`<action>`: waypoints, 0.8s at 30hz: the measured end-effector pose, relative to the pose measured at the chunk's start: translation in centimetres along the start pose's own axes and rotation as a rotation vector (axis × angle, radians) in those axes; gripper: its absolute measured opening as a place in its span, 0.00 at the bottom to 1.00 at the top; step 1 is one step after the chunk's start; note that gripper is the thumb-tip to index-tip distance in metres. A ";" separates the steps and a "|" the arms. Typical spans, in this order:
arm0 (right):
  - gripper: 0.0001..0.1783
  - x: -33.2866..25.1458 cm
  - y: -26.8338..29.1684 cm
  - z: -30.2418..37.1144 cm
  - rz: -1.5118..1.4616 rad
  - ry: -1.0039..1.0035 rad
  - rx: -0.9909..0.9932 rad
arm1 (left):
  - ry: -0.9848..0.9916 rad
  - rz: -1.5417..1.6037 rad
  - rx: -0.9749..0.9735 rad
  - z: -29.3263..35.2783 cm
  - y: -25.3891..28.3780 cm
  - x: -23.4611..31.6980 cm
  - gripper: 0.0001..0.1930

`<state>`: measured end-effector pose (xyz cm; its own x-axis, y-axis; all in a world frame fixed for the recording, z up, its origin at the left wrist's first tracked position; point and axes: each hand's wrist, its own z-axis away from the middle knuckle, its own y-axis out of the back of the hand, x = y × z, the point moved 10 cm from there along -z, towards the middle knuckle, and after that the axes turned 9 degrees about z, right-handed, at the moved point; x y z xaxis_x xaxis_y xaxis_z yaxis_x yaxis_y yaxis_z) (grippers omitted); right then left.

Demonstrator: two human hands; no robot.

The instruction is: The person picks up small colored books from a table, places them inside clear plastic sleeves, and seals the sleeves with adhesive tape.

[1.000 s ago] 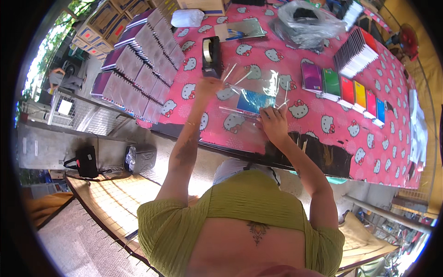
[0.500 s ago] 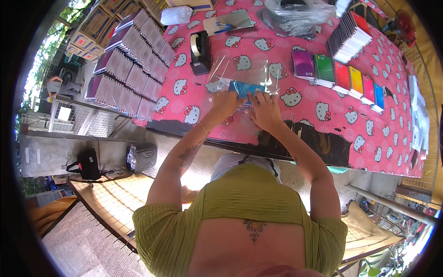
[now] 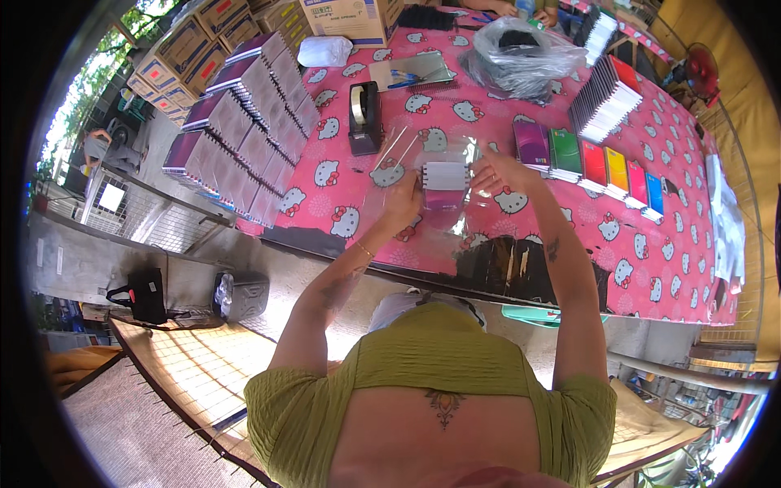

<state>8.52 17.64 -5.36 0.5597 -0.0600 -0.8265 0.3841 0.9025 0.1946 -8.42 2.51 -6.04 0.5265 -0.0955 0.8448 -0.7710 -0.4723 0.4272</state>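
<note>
A small spiral notebook stack (image 3: 445,177), white page side up with a purple cover at its near end, lies on clear plastic film (image 3: 396,153) in front of me. My left hand (image 3: 400,202) grips the notebook stack's left edge, thumb toward the top. Over at the right side of the film, my right hand (image 3: 498,172) has its fingers bent around the plastic's edge, beside the notebooks. Glare on the film partly hides where the plastic folds.
A black tape dispenser (image 3: 364,122) stands beyond my left hand. Tall notebook stacks (image 3: 236,138) rise at left, cartons (image 3: 183,69) behind. A row of coloured notebooks (image 3: 592,163) and a spiral-bound stack (image 3: 600,106) sit at right. Bundled plastic (image 3: 525,61) lies at the back; another person's hands (image 3: 506,8) show there.
The blue cover on top has given way to white pages and a purple cover. My hands have spread apart, the right one moving right and away to the film's edge. The view has shifted slightly.
</note>
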 end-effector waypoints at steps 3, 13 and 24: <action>0.32 -0.2 3.9 2.5 0.156 0.355 0.460 | 0.095 -0.129 -0.003 -2.3 -0.4 2.3 0.16; 0.15 -16.0 -3.7 13.1 0.666 0.807 0.950 | 0.507 0.612 0.337 -10.0 16.6 -16.3 0.09; 0.19 -13.5 -9.2 8.8 1.140 0.620 0.810 | 0.279 -0.654 0.190 -10.2 14.1 -6.4 0.06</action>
<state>3.90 6.39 8.61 0.5189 0.8506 -0.0849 0.3757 -0.1377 0.9165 -26.28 5.37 -2.15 0.7271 0.4728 0.4978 -0.2415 -0.5026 0.8301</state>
